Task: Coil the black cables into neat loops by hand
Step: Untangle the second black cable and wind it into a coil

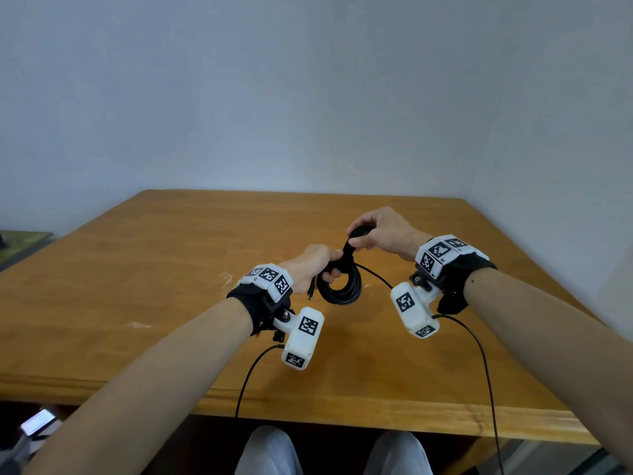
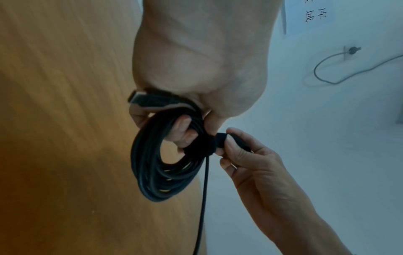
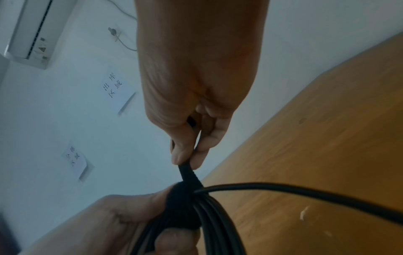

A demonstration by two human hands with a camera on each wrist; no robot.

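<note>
Wooden table (image 1: 144,303) at frame ctr: left hand (image 1: 313,265) gripping coiled black cable (image 1: 340,289), right hand (image 1: 380,234) just above, pinching its black strap (image 3: 188,174).

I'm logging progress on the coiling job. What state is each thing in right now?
Black cable: coiled in loops, held above the table.
Black strap: wrapped round the coil, free end pulled taut.
Cable plug: sticks out loose.
Left hand: grips the coil.
Right hand: pinches the strap end.
</note>
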